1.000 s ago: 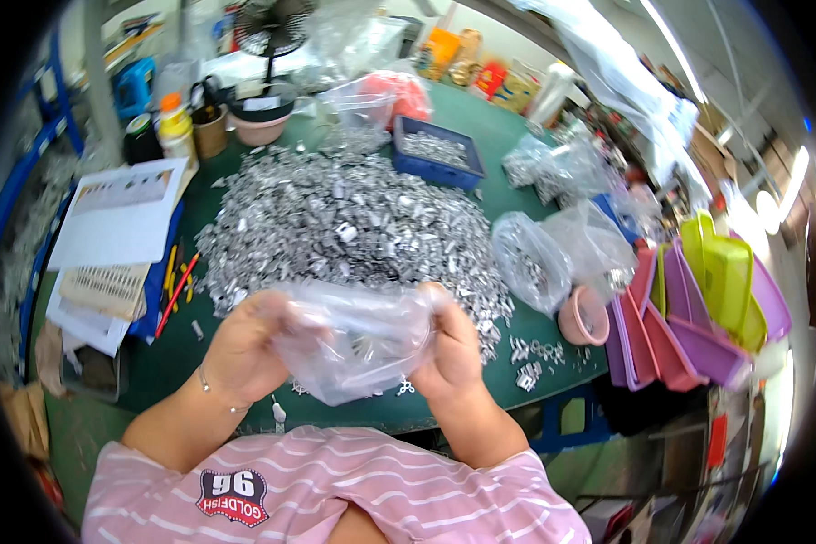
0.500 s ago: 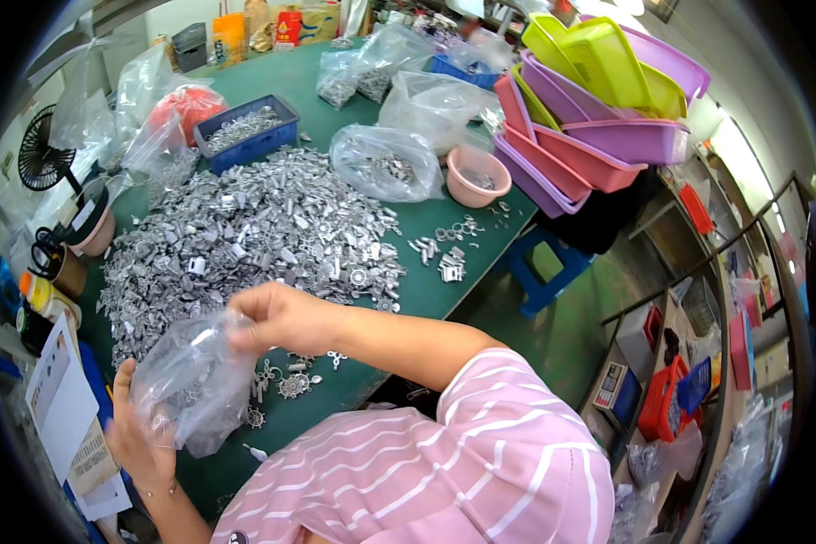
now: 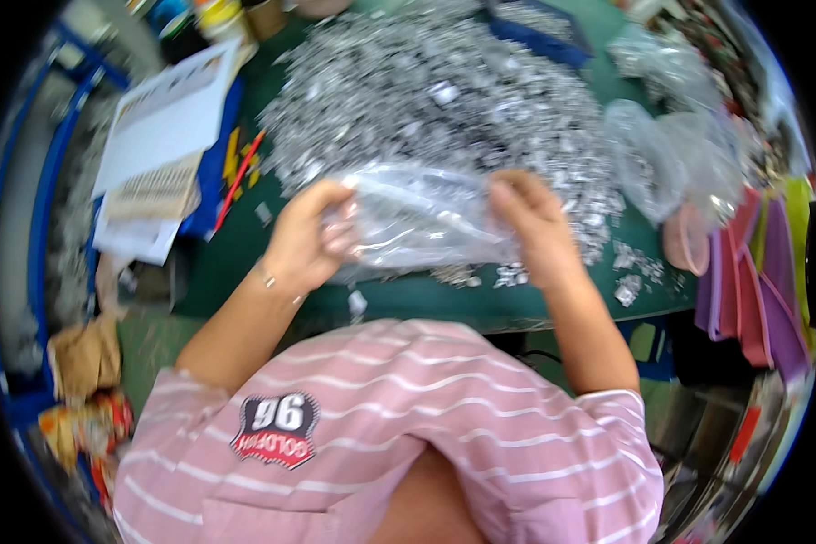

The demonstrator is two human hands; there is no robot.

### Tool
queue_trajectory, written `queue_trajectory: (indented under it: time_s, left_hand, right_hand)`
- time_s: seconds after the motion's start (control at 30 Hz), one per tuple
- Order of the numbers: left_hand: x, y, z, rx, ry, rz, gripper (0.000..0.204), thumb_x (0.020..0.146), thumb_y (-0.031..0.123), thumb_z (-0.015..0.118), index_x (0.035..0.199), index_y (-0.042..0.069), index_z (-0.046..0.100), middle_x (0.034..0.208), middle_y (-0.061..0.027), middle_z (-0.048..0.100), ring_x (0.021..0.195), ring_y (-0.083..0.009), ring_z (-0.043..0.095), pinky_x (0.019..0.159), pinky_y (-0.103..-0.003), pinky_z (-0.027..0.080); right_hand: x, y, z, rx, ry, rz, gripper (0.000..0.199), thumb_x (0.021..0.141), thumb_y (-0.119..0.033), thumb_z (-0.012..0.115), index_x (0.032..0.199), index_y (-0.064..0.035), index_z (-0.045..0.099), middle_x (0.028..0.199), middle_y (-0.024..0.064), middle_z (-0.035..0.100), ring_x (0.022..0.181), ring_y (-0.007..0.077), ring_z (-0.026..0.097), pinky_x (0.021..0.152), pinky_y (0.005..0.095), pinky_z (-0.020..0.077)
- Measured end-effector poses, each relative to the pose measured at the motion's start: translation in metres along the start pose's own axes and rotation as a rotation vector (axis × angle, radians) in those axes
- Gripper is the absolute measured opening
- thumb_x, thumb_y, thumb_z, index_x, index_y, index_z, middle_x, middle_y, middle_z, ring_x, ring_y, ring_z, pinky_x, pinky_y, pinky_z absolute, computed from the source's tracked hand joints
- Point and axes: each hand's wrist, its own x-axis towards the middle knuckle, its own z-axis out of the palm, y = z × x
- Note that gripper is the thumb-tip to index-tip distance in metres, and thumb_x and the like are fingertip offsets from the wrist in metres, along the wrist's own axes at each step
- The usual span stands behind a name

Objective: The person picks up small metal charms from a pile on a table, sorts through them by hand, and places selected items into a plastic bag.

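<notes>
A clear plastic bag [image 3: 426, 222] stretches sideways between my two hands, over the near side of the table. My left hand [image 3: 306, 238] grips its left end with the fingers closed. At the right end, my right hand [image 3: 537, 222] pinches the film between thumb and fingers. Through the film I cannot make out any contents, and motion blurs the picture. Beyond the bag spreads a wide heap of small silver metal parts [image 3: 426, 100]. A few loose metal charms [image 3: 511, 275] lie just below the bag's near edge, partly hidden by it.
Papers [image 3: 168, 113] and a red pen [image 3: 238, 181] lie at the left of the green table [image 3: 236, 281]. A blue tray [image 3: 539, 41] stands behind the heap. To the right are filled plastic bags [image 3: 653, 154], a pink bowl [image 3: 686, 240] and stacked coloured baskets [image 3: 752, 281].
The view has swung left and down over the table. My hands have moved apart, and the bag, bunched upright before, is now drawn out flat between them.
</notes>
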Motion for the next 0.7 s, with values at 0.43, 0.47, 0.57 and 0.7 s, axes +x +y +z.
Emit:
queue_trajectory:
  time_s: [0.43,0.47,0.57,0.7]
  left_hand:
    - [-0.032,0.024,0.044,1.954,-0.309,1.148,0.054,0.064,0.021,0.077,0.108,0.003,0.052,0.100,-0.0082,0.059,0.095,-0.0264,0.057,0.095,-0.044,0.039]
    - [-0.029,0.023,0.042,2.071,-0.366,1.107,0.046,0.063,0.020,0.075,0.101,0.004,0.054,0.095,-0.0070,0.057,0.091,-0.0250,0.057,0.096,-0.045,0.038]
    - [-0.021,0.023,0.036,2.290,-0.546,1.145,0.008,0.068,0.016,0.058,0.070,0.008,0.059,0.074,-0.0034,0.051,0.077,-0.0201,0.055,0.097,-0.047,0.036]
    - [-0.027,0.023,0.039,2.197,-1.076,1.067,0.014,0.069,0.020,0.062,0.066,0.010,0.052,0.069,-0.0023,0.051,0.077,-0.0195,0.056,0.101,-0.048,0.033]
  right_hand:
    - [-0.017,-0.051,0.043,-1.168,-0.291,-0.815,0.035,0.070,-0.013,0.060,0.102,0.0013,0.058,0.098,0.0088,0.054,0.093,0.0250,0.051,0.083,0.0397,0.0372]
    - [-0.015,-0.050,0.043,-1.216,-0.314,-0.811,0.031,0.071,-0.013,0.057,0.100,0.0001,0.059,0.094,0.0072,0.053,0.093,0.0241,0.050,0.083,0.0397,0.0361]
    - [-0.014,-0.040,0.043,-1.157,-0.521,-0.988,0.018,0.071,-0.015,0.056,0.087,-0.0065,0.057,0.092,0.0047,0.056,0.095,0.0216,0.053,0.083,0.0392,0.0373]
    - [-0.014,-0.034,0.027,-1.329,-0.602,-0.793,0.020,0.069,-0.014,0.058,0.087,-0.0066,0.057,0.092,0.0061,0.062,0.105,0.0224,0.054,0.093,0.0428,0.0370]
